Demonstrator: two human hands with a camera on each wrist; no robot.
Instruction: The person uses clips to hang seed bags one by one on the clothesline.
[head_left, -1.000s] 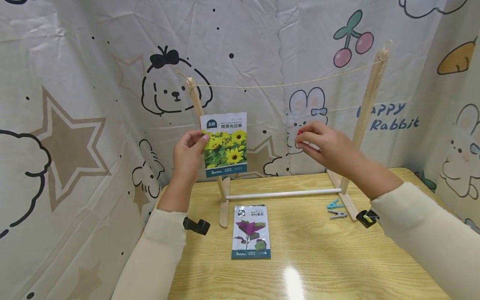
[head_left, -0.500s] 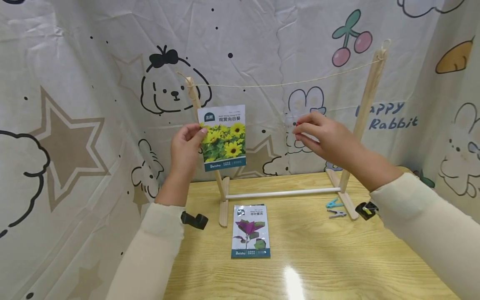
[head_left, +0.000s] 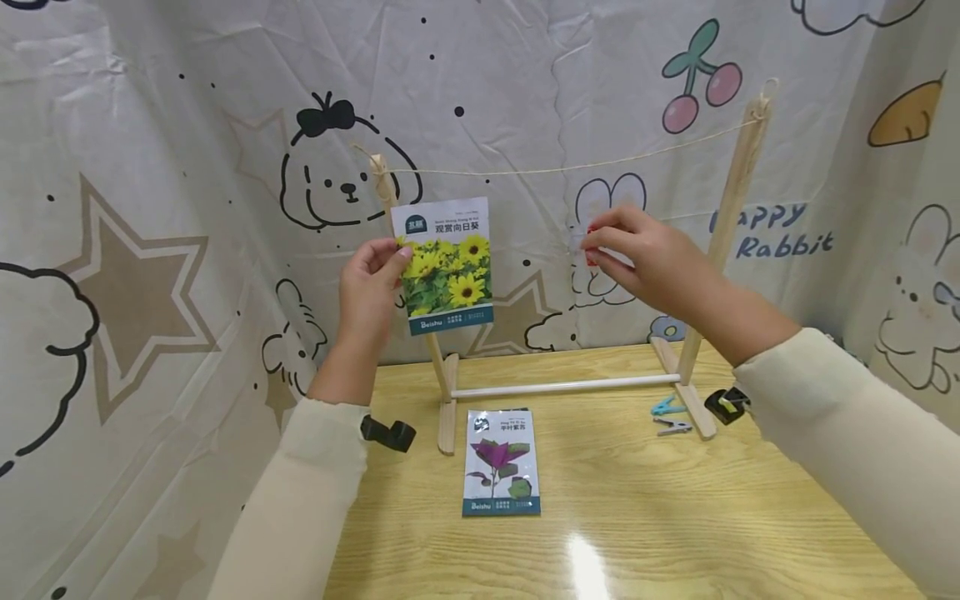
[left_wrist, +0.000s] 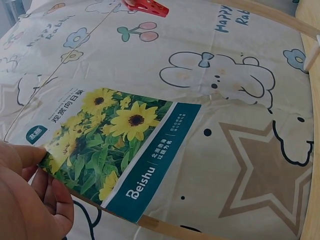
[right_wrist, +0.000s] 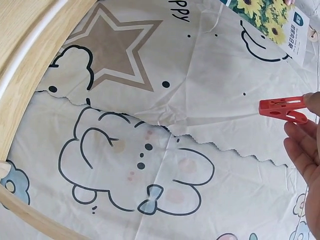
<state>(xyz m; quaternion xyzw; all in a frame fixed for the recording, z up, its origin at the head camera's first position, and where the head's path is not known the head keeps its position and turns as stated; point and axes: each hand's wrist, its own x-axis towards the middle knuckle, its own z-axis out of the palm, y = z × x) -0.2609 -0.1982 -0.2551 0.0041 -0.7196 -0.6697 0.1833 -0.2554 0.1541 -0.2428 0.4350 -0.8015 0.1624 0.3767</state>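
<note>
**Wooden stand (head_left: 736, 196) had a sunflower packet (head_left: 447, 279) and a red clip (right_wrist: 284, 108) held up before it**

Printed cloth (head_left: 510, 75) hung behind the stand; table (head_left: 637, 517) under it. Low white rod (head_left: 566, 387) joined the stand's two sides, probably as a brace. String (head_left: 562, 169) ran between its post tops with slight sag, likely set high to keep it well off the table.

Hands were apart, both in use. Left hand (head_left: 366, 283), at the stand's left post, pinched the sunflower packet by its left edge, thumb on the front — likely to leave the face and top border uncovered. Right hand (head_left: 660, 254), between the stand's posts and lower than the string, pinched the red clip.

Sunflower packet was in the air, slightly tilted, in front of the stand's left post; contact with the string couldn't be told. Purple-plant packet (head_left: 501, 467) lay face up just right of the stand's left foot, dark edge showing behind — second packet underneath, can't tell.

Red clip was held at the handle end, nose pointing away from the hand, presumably so a squeeze could work it. Blue clip (head_left: 666, 407) and grey clip (head_left: 672, 427) lay by the stand's right foot, probably as spares.
</note>
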